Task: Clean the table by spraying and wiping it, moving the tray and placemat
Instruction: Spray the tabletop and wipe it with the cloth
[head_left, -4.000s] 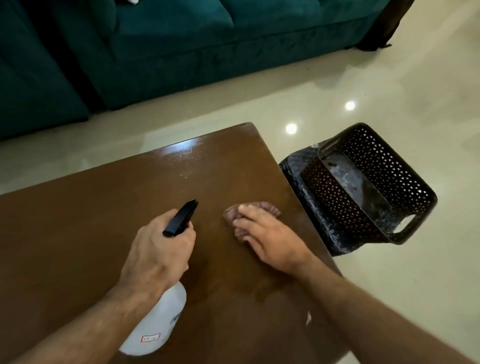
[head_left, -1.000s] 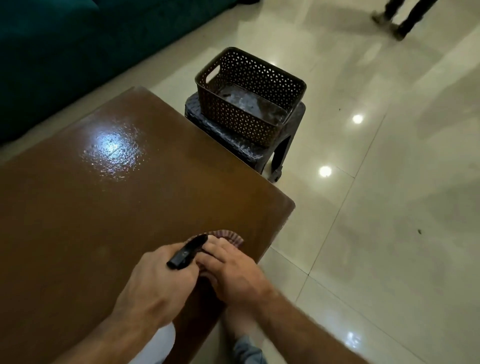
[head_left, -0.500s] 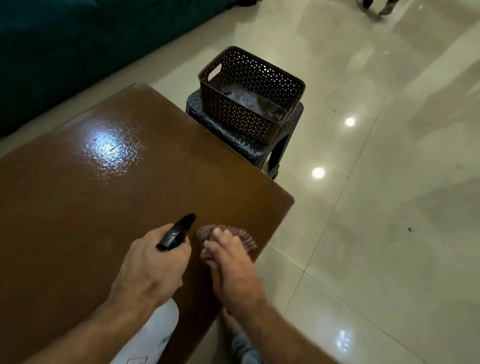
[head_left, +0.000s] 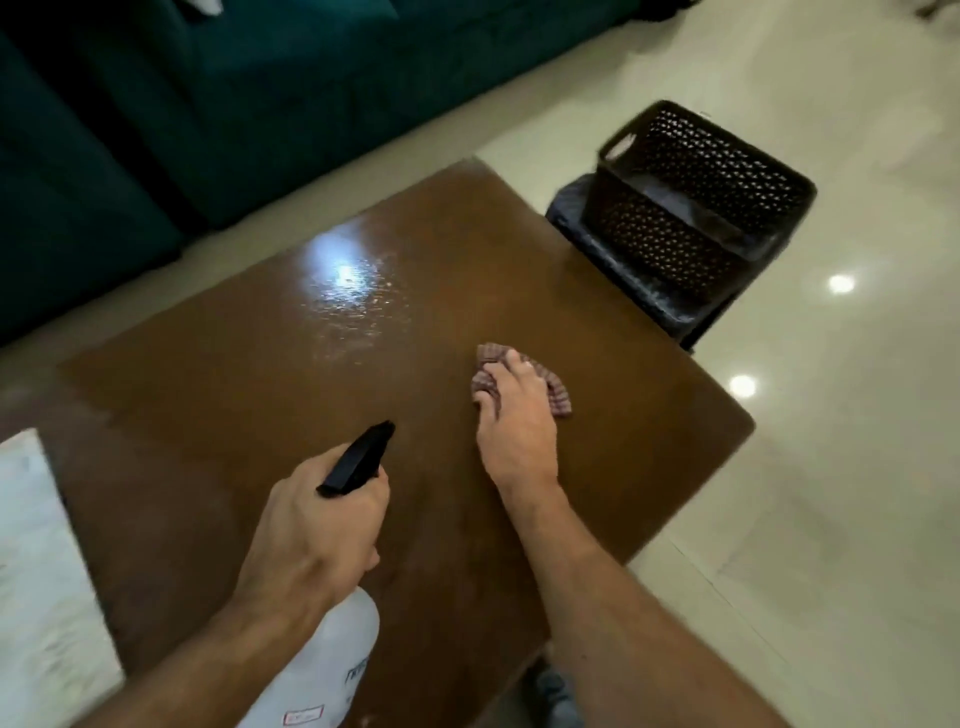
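At the far left edge we see a pale, whitish mat-like sheet (head_left: 36, 566) lying on the brown table (head_left: 218, 395); it is too blurred for us to say whether it is the placemat. Moving right, our left hand (head_left: 311, 540) is wrapped around the neck of a white spray bottle (head_left: 322, 670), fingers closed on it, with the black spray head (head_left: 358, 460) sticking out above the knuckles and pointing up the table; the bottle's body hangs low near the table's near edge. Beyond it, a wet, glossy patch (head_left: 343, 296) shines on the tabletop. Further right, our right hand (head_left: 514, 421) lies palm down on a small reddish checked cloth (head_left: 558, 395), fingers stretched out and slightly spread, pressing the cloth flat against the wood in the table's right half; folds of cloth show on both sides of the fingers. Past the table's right corner, a dark perforated basket (head_left: 691, 208) sits on a low dark stool (head_left: 613, 260) on the glossy tiled floor (head_left: 810, 493). A teal sofa (head_left: 208, 104) runs along the top.
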